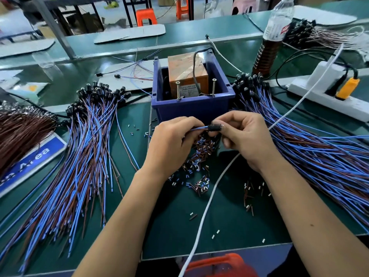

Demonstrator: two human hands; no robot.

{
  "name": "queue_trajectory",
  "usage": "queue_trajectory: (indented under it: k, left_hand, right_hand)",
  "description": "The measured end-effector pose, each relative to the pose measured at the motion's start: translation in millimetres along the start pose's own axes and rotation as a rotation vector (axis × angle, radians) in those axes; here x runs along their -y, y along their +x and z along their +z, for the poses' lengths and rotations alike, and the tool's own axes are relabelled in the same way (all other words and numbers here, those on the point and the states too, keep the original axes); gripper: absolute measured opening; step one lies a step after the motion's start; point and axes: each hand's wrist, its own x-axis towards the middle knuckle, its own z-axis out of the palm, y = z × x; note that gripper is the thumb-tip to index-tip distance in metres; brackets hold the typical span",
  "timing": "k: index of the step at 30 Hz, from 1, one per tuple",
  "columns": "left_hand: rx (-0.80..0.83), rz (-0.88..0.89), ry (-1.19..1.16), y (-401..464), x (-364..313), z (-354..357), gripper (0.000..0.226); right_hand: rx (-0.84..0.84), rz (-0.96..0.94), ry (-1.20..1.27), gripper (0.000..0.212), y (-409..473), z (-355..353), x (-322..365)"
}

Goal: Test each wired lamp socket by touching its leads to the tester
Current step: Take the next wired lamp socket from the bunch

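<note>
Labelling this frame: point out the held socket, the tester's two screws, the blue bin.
held socket (215, 127), head view, black body.
left screw (177, 90), head view, shaft.
right screw (213, 87), head view, shaft.
blue bin (191, 110), head view, front wall.

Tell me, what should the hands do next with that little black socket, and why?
Probably lift the socket so its leads reach the two screws on the tester. Both hands, left and right, hold it in front of the blue bin, not touching yet.

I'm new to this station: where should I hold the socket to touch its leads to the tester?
Probably pinch the black socket body from its right end, as the right hand does, leaving the wires free; the left hand can steer the blue lead toward the two screws.
</note>
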Motion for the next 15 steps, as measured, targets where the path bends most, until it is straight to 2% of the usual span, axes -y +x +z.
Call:
queue_trajectory:
  k: [6,15]
  left_hand:
    - [-0.018,-0.057,-0.008,-2.7,4.5,0.4,0.003]
    - [-0.083,-0.095,-0.063,-2.9,6.7,1.7,0.007]
  right_hand:
    - [0.004,0.014,-0.03,0.007,1.4,2.5,-3.3]
    - [-0.044,0.015,-0.148,0.014,3.8,1.7,-10.4]
